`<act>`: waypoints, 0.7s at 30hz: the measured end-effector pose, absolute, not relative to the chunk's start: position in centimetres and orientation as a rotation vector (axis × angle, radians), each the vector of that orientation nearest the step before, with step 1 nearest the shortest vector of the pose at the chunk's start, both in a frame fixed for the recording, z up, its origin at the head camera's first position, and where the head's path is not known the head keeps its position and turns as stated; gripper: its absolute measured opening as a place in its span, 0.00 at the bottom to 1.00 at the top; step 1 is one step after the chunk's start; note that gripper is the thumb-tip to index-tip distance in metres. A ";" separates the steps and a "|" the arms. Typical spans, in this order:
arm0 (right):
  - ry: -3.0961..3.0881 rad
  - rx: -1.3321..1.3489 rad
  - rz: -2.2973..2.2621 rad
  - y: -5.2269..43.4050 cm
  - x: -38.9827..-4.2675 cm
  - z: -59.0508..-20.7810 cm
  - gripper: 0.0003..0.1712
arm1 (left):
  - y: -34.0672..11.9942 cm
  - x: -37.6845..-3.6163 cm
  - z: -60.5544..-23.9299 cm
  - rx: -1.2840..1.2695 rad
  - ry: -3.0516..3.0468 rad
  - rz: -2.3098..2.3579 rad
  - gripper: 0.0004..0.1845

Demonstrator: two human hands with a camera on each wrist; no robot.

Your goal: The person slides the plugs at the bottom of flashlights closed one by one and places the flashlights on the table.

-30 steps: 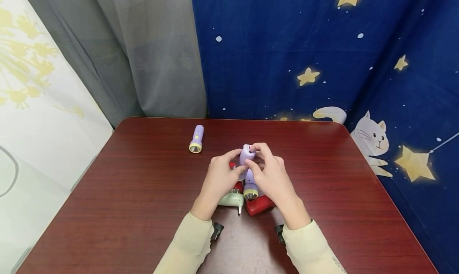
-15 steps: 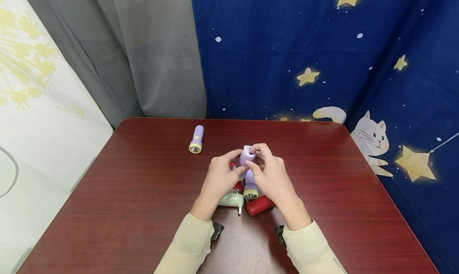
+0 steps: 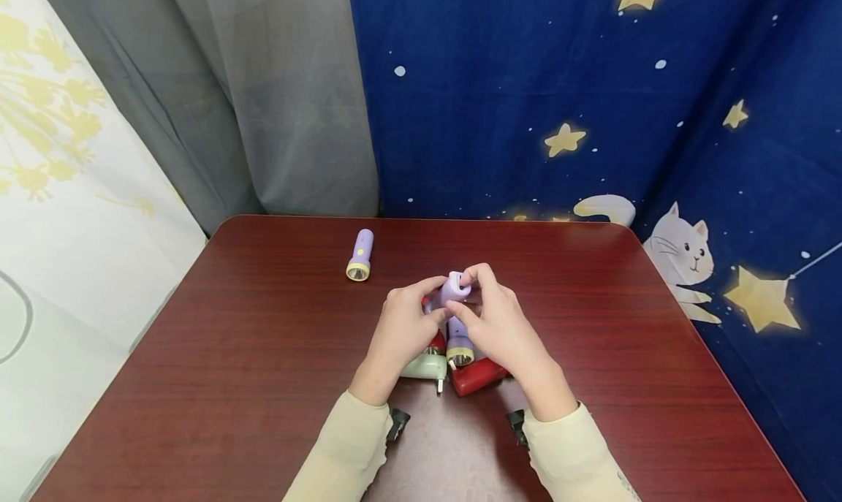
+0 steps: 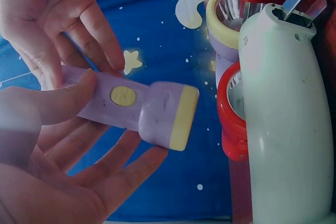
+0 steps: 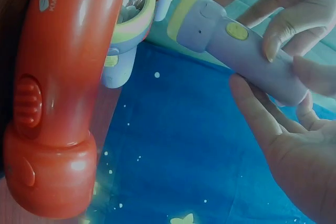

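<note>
The small purple flashlight [image 3: 454,288] is held above the counter [image 3: 263,356] in both grips: left hand [image 3: 403,328] and right hand [image 3: 501,325] are curled around its body. It should be kept steady (the tail end is possibly being turned).

Two bare hands, no gloves, rings or watch visible. Left hand [image 3: 403,325], right hand [image 3: 501,325]. Long pale cream sleeves [image 3: 342,451] on both forearms, soft knit-looking fabric, cuffs end at the wrists, left cuff edge slightly wavy. Small black clip or strap piece [image 3: 397,423] under each wrist, just at the cuff. Fingers [image 3: 427,284] bare, nails short
</note>
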State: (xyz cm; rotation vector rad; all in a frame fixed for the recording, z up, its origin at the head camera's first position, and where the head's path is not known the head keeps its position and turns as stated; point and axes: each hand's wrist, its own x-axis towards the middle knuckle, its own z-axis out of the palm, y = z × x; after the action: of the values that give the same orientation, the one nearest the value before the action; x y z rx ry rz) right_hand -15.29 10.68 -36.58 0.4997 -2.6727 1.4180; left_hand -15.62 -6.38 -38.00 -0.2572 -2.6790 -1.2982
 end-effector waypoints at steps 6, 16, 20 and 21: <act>-2.650 0.478 1.425 10.8 -15.2 -36.4 0.22 | -6.3 -15.6 -37.7 -0.266 -2.678 -1.323 0.24; -2.605 0.486 1.388 10.9 -15.2 -36.6 0.19 | -6.2 -15.6 -37.6 -0.286 -2.654 -1.318 0.24; -2.583 0.491 1.358 10.9 -15.1 -36.7 0.18 | -6.2 -15.5 -37.5 -0.282 -2.657 -1.323 0.25; -2.577 0.491 1.352 10.9 -15.1 -36.7 0.18 | -6.2 -15.5 -37.5 -0.282 -2.661 -1.324 0.25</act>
State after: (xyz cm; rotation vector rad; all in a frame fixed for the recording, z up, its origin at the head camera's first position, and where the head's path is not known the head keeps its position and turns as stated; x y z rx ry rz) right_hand -15.14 10.91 -36.70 0.4911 -2.5768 1.3525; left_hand -15.49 -6.23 -37.53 -0.2825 -2.6609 -1.3244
